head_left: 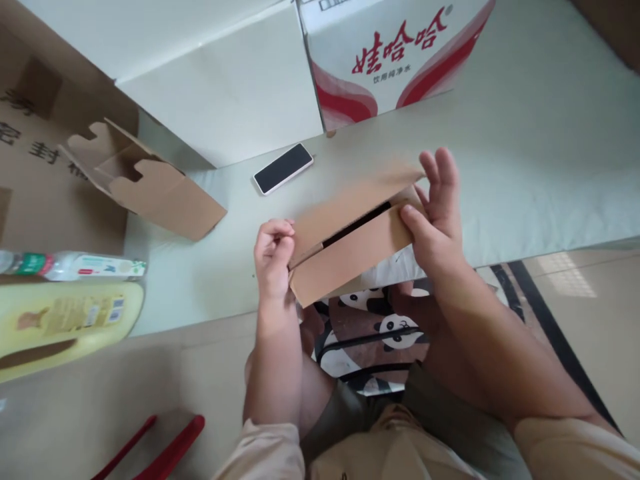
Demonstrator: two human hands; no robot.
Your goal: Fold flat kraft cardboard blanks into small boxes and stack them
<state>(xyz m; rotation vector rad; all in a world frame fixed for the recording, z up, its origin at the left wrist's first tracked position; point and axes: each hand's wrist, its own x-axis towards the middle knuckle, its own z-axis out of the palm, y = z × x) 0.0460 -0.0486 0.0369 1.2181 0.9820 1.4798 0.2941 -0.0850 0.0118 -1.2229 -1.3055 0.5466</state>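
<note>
A small brown cardboard box [353, 257] is held up between my two hands, tilted, with its long lid flap partly raised. A dark gap runs along the opening, and I cannot make out what lies inside. My left hand [274, 260] pinches the box's left end with curled fingers. At the other end, my right hand [440, 220] grips the corner, its thumb on the front panel and some fingers raised behind. Beyond the box, a flat dark-faced device with a white rim [283, 169] lies on the pale green cloth [540, 173].
Another open cardboard box [165, 193] leans at the left. White cartons [225, 100] and a red-and-white printed carton [400, 60] stand at the back. A plastic bottle [63, 265] and a yellow jug [70, 323] are at left. Below are a panda-print surface [360, 333] and red handles [170, 450].
</note>
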